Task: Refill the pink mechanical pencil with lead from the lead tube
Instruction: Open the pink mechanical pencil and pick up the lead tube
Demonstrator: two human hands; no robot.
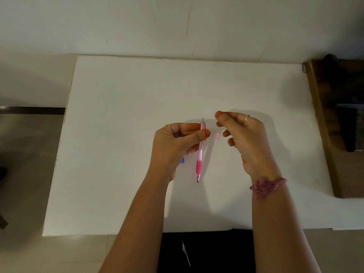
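Left hand (177,142) is gripping the pink mechanical pencil (201,150) upright above the white board (118,134), tip down.
Right hand (244,138), just beside the pencil, is pinching; contents indiscernible. Pencil judged light, stiff; lead fragile; barrel offers the hold.

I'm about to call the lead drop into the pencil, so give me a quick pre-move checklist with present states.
1. Pencil held firmly: ok, left hand grips the upper barrel, tip pointing down toward the person.
2. Cap off: ok, a small pink cap lies on the table and the thin end tube sticks out bare.
3. Lead in right hand: cannot tell, thumb and forefinger are pinched but no lead shows.
4. Pinch lined up with the opening: not ok, it sits off to the right of the pencil's top.
5. Lead tube in reach: cannot tell, only a blue bit peeks out behind the left hand.
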